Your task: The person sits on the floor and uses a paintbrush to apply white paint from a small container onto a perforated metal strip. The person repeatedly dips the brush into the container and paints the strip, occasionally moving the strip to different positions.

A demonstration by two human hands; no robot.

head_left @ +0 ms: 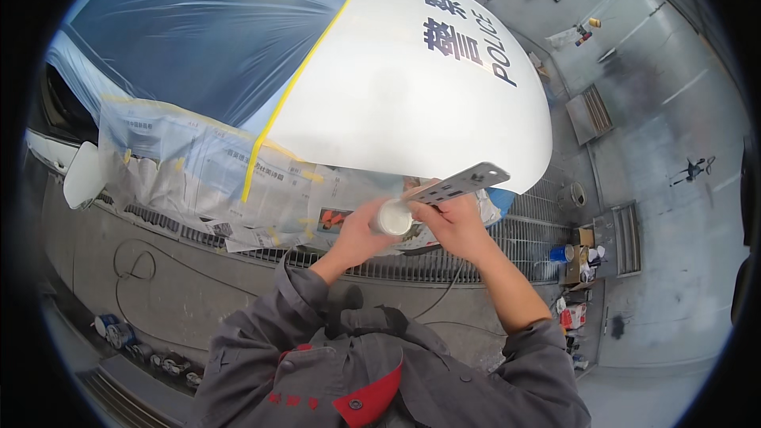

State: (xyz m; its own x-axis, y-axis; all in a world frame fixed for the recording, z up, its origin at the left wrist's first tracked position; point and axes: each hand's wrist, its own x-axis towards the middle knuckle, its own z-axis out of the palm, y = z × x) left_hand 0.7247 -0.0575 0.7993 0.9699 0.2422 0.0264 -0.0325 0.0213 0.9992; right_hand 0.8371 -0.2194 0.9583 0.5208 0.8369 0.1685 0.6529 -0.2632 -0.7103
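My left hand (353, 231) is wrapped around a small cup (394, 219) of white liquid, seen from above in front of my chest. In my right hand (457, 224), the fingers close on the lower end of a flat mixing stick (468, 183) with small slots and a hole at its tip. The stick slants up to the right, and its lower end is at the cup's rim; whether it dips into the liquid I cannot tell. Just beyond both hands is a car's white hood (396, 79) with dark lettering.
Blue plastic film (214, 32), yellow tape (305, 71) and newspaper (198, 154) mask the car. A floor grate (527, 226) runs around it. A hose (186, 268) lies on the floor. Cans (119, 335) stand at lower left; a blue can (561, 254) and boxes are at right.
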